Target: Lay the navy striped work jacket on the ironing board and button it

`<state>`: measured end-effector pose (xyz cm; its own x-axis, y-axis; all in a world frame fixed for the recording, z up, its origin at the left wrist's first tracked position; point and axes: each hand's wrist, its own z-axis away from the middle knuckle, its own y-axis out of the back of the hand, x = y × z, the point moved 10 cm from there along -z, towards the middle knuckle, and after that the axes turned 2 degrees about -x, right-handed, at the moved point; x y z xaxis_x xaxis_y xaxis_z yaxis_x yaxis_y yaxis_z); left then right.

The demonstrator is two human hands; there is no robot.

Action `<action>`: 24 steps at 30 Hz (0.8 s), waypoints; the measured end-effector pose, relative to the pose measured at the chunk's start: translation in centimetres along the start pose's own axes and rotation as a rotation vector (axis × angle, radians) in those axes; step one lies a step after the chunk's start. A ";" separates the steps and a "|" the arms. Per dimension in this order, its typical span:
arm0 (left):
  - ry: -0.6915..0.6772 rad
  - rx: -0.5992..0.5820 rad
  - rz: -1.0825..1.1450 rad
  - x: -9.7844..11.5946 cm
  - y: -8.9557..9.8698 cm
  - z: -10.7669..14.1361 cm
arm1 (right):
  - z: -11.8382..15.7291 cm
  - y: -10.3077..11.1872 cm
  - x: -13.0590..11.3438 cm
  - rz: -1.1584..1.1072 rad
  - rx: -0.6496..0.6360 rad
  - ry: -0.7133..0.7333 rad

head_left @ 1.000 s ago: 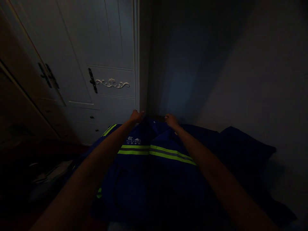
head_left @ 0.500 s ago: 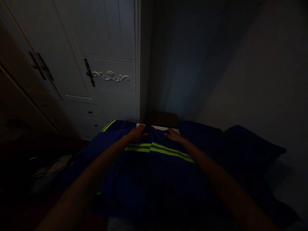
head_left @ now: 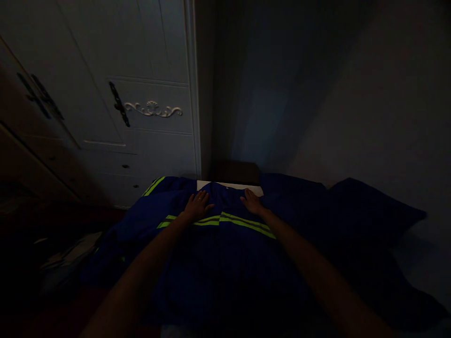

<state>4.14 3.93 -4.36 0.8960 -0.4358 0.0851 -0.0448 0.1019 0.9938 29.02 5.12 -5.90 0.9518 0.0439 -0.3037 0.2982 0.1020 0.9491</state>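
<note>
Item: blue jacket (head_left: 218, 249), laid out centre, near the wardrobe (head_left: 162, 152); bright stripes (head_left: 248, 225) across it; support beneath hidden.

Item: left hand (head_left: 196, 206), on the jacket's upper part, left of its middle; grip spread, palm down, nothing pinched that I can see.

Item: right hand (head_left: 252, 202), by the jacket's far edge, right of its middle; grip loosely spread, nothing visibly pinched.

Item: pale strip (head_left: 243, 186), just beyond the jacket; brown board (head_left: 239, 170) behind.

Handling note: both palms are best kept flat, pressing evenly and easing cloth outward from the middle, stripes level; light pressure should avoid dragging creases. Dim light hides finer folds.
</note>
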 end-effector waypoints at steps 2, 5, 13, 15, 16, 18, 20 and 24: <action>0.004 0.024 0.018 0.0 0.3 0.2 | -0.7 0.7 0.6 -0.029 0.006 -0.011; 0.009 0.067 0.070 -0.2 1.5 0.3 | -1.6 2.2 1.3 -0.071 0.012 -0.001; 0.151 0.139 0.094 -4.3 5.0 -2.9 | -3.9 7.6 2.3 -0.124 0.180 -0.024; 0.154 0.078 0.110 -5.1 4.7 -4.1 | -4.8 9.3 2.2 -0.110 0.246 -0.043; 0.156 0.051 0.120 -5.3 4.6 -4.6 | -5.2 10.1 2.0 -0.100 0.270 -0.050; 0.169 0.024 0.139 -5.8 4.7 -5.5 | -6.0 11.1 1.5 -0.076 0.301 -0.059; 0.206 0.049 0.155 -6.3 5.4 -6.1 | -6.6 11.3 1.0 -0.046 0.315 -0.069; 0.319 0.153 0.149 -7.2 7.0 -6.2 | -6.8 9.4 0.2 0.035 0.286 -0.099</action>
<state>0.15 13.30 1.57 0.9661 -0.1236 0.2265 -0.2285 -0.0020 0.9736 31.54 12.79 2.35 0.9600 -0.0561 -0.2742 0.2601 -0.1828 0.9481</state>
